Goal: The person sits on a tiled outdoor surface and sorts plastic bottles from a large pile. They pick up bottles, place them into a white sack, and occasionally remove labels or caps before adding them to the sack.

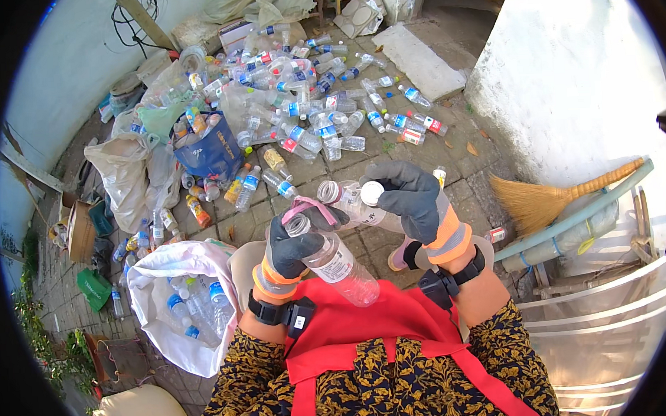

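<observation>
Both hands wear dark grey gloves with orange cuffs. My left hand [298, 246] grips an uncapped clear plastic bottle [347, 271], tilted with its neck up and left, and a pink strip [310, 208] lies by the same fingers. My right hand [413, 201] holds a white bottle cap [372, 193] between thumb and fingers. Close beside the cap is a second clear bottle [361, 207] with an open neck; the right glove hides part of it, and which hand supports it I cannot tell. Below the hands is a red apron [371, 323].
Many plastic bottles [302, 134] are heaped ahead on the paving. A white sack [142, 316] with bottles stands at the left, and a blue bag [211, 152] of bottles stands beyond it. At the right are a straw broom [533, 202] and a white wall [572, 69].
</observation>
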A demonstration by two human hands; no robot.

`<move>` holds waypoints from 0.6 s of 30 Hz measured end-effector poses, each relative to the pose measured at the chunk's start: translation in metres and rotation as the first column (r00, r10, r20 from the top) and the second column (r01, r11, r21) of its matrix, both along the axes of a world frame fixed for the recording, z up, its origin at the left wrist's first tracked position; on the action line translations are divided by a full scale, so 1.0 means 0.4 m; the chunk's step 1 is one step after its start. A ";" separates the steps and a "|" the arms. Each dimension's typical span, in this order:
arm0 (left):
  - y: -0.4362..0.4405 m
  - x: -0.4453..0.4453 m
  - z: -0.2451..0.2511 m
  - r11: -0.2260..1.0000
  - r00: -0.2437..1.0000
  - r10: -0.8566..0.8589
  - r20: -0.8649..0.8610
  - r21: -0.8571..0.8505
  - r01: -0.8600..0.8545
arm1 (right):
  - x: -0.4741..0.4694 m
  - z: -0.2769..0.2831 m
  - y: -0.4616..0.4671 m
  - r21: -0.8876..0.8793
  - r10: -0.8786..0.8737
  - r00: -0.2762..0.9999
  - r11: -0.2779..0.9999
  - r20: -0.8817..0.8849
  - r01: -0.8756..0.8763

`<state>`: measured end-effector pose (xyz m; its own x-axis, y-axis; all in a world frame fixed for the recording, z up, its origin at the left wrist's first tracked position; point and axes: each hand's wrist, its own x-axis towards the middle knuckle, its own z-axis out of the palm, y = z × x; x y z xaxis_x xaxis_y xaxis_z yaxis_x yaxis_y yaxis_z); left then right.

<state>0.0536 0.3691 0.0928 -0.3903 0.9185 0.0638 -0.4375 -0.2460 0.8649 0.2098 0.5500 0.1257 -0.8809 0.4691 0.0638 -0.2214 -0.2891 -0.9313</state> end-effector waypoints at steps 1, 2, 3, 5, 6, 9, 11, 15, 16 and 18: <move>-0.015 -0.003 -0.001 1.000 1.000 -0.016 -0.010 0.009 0.016 | -0.007 0.001 -0.013 0.012 0.007 1.000 1.000 0.001 -0.007; -0.028 0.006 -0.005 0.996 1.000 -0.023 0.015 0.087 0.022 | -0.002 0.002 -0.026 0.024 0.013 1.000 1.000 0.000 -0.013; -0.039 0.007 -0.010 0.990 0.999 -0.028 0.023 0.140 0.024 | 0.002 0.003 -0.036 0.034 0.014 1.000 0.999 0.002 -0.014; -0.048 0.006 -0.018 0.959 0.995 -0.075 0.065 0.278 0.054 | 0.015 0.005 -0.042 -0.028 -0.016 0.999 0.999 -0.028 0.016; -0.051 0.004 -0.021 0.953 0.980 -0.111 0.164 0.297 0.058 | 0.022 0.005 -0.040 -0.094 -0.026 0.998 0.995 -0.052 0.021; -0.056 0.008 -0.027 0.936 0.942 -0.115 0.316 0.352 -0.004 | 0.046 -0.001 -0.032 -0.301 -0.050 0.993 0.953 -0.111 0.015; -0.054 0.007 -0.030 0.910 0.950 -0.125 0.285 0.414 -0.005 | 0.062 -0.005 -0.027 -0.411 -0.047 0.990 0.911 -0.136 -0.013; -0.050 0.003 -0.030 0.918 0.955 -0.086 0.284 0.394 -0.034 | 0.088 -0.005 -0.034 -0.363 -0.046 0.985 0.932 -0.168 -0.019; -0.050 0.005 -0.026 0.923 0.951 -0.064 0.304 0.380 -0.060 | 0.097 -0.001 -0.039 -0.358 -0.038 0.986 0.933 -0.165 -0.024; -0.051 0.006 -0.016 0.908 0.938 -0.134 0.320 0.418 -0.014 | 0.107 0.006 -0.052 -0.444 -0.045 0.987 0.896 -0.156 -0.029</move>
<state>0.0559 0.3488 0.0864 -0.4005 0.8610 0.3133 -0.7069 -0.5080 0.4921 0.2527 0.5294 0.1282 -0.8725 0.4884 -0.0148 -0.3587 -0.6608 -0.6594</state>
